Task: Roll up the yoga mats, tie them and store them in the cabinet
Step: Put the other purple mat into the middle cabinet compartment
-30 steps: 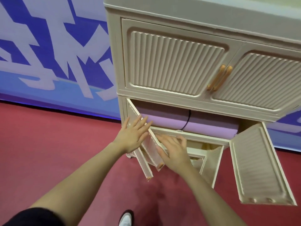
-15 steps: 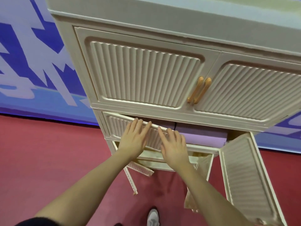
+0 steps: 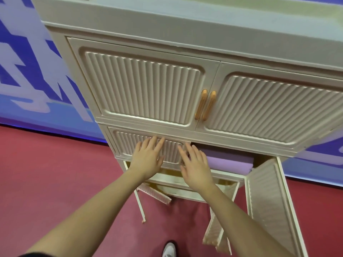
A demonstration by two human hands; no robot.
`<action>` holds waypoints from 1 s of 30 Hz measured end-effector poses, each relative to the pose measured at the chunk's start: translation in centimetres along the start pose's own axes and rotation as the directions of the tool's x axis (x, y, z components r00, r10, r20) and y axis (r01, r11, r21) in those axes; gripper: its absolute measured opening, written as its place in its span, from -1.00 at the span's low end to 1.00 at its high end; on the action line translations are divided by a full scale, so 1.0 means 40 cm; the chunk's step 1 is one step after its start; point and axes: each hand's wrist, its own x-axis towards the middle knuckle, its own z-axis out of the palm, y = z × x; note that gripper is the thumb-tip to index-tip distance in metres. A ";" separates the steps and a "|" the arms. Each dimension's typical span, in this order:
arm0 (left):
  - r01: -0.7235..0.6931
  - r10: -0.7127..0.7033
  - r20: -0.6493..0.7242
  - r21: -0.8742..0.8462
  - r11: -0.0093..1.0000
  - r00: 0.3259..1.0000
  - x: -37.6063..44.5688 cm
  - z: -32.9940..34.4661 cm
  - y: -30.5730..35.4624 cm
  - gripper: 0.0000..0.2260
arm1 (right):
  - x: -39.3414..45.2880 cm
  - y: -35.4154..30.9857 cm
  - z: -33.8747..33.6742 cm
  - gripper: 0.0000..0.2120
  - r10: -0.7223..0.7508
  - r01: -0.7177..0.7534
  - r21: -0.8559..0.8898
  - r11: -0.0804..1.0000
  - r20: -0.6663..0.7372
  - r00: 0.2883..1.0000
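Observation:
A cream cabinet (image 3: 167, 25) with ribbed doors stands in front of me. A rolled purple yoga mat (image 3: 230, 164) lies across its middle compartment, its left part hidden behind the middle left door (image 3: 126, 143). That door sits flush with the cabinet front. My left hand (image 3: 146, 158) lies flat on it with fingers spread. My right hand (image 3: 196, 164) is flat at the door's right edge, partly over the mat. The middle right door (image 3: 267, 201) hangs wide open.
The two top doors with orange handles (image 3: 205, 105) are shut. Lower doors (image 3: 154, 193) hang open near the floor. Red floor (image 3: 55, 173) lies around the cabinet, a blue and white wall (image 3: 27, 71) stands behind it, and my shoe (image 3: 169, 250) shows at the bottom.
The middle left door has swung from open to flush against the cabinet, pushed by both hands. It now covers the mat's left part. My view has moved closer.

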 end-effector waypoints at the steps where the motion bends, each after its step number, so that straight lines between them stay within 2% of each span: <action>1: -0.019 0.019 -0.037 -0.008 1.000 0.999 -0.003 -0.012 0.012 -0.51 | -0.013 0.002 -0.016 -0.39 0.021 -0.020 0.013 1.000 -0.035 0.999; 3: -0.074 0.069 -0.105 -0.038 0.997 0.992 -0.010 -0.032 0.042 -0.54 | -0.046 0.016 -0.056 -0.50 0.067 -0.065 0.018 0.998 -0.099 0.993; 6: -0.153 0.138 -0.185 -0.067 0.986 0.973 -0.021 -0.061 0.114 -0.63 | -0.115 0.060 -0.129 -0.53 0.182 -0.178 0.041 0.983 -0.132 0.974; 12: -0.330 0.309 -0.197 -0.084 0.940 0.931 -0.048 -0.096 0.325 -0.55 | -0.279 0.213 -0.233 -0.57 0.336 -0.330 0.070 0.942 -0.135 0.932; 16: -0.386 0.365 -0.164 -0.116 0.915 0.916 -0.041 -0.097 0.463 -0.61 | -0.360 0.328 -0.273 -0.63 0.373 -0.373 0.027 0.928 -0.140 0.917; 19: -0.360 0.352 -0.080 -0.147 0.921 0.933 -0.034 -0.077 0.574 -0.59 | -0.423 0.428 -0.273 -0.64 0.411 -0.411 -0.004 0.912 0.024 0.911; 21: -0.326 0.323 -0.038 -0.135 0.936 0.945 -0.026 -0.044 0.639 -0.56 | -0.460 0.488 -0.255 -0.59 0.391 -0.396 -0.011 0.918 0.179 0.903; 23: -0.295 0.298 0.003 -0.135 0.946 0.955 -0.030 -0.019 0.689 -0.56 | -0.480 0.522 -0.239 -0.58 0.337 -0.366 0.052 0.929 0.287 0.897; 25: -0.261 0.270 0.048 -0.147 0.954 0.962 -0.041 -0.001 0.718 -0.56 | -0.482 0.537 -0.233 -0.57 0.271 -0.318 0.122 0.940 0.295 0.916; 28: -0.222 0.237 0.087 -0.146 0.964 0.968 -0.056 0.015 0.715 -0.55 | -0.470 0.536 -0.223 -0.47 0.191 -0.226 0.119 0.967 0.247 0.950; 30: -0.180 0.198 0.103 -0.166 0.970 0.975 -0.070 0.014 0.696 -0.41 | -0.448 0.518 -0.206 -0.41 0.131 -0.163 0.142 0.976 0.208 0.969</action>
